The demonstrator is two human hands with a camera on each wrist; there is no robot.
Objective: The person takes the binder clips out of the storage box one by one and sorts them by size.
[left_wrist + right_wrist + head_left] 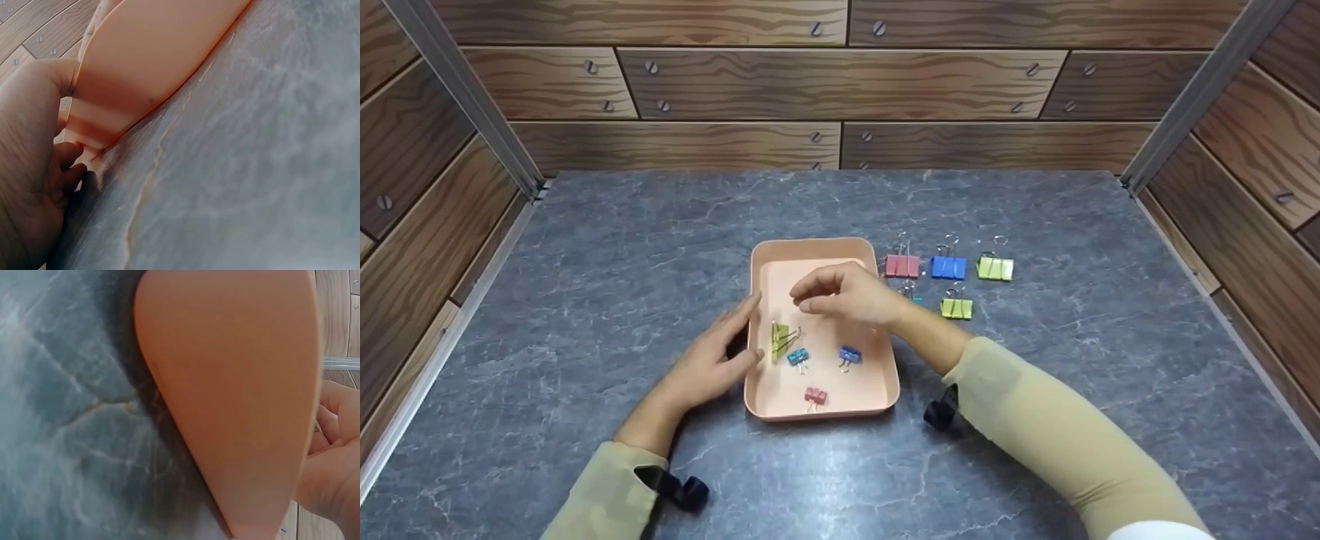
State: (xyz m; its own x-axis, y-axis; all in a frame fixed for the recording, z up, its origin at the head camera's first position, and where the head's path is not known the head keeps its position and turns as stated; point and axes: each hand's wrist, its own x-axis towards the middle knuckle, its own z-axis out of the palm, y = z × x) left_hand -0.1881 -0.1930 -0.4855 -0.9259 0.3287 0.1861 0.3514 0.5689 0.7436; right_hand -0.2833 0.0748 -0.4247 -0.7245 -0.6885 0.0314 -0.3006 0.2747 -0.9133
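Observation:
A pink rectangular tray (821, 411) stands on the table. My left hand (709, 367) holds its left side, with thumb and forefinger at the rim and the other fingers low against the outer wall in the left wrist view. Over the tray's upper half, my right hand (847, 296) has bent fingers, thumb and forefinger close together; whether something small is between them is hidden. In the tray lie a yellow-green binder clip (780, 341), a small teal binder clip (798, 356), a small blue binder clip (850, 354) and a small pink binder clip (815, 395).
Right of the tray, a large pink binder clip (901, 266), a blue one (949, 268) and a yellow-green one (995, 268) form a row. Nearer lie another yellow-green clip (956, 308) and a teal clip (916, 300), mostly hidden by my right hand. Wood-patterned walls surround the table.

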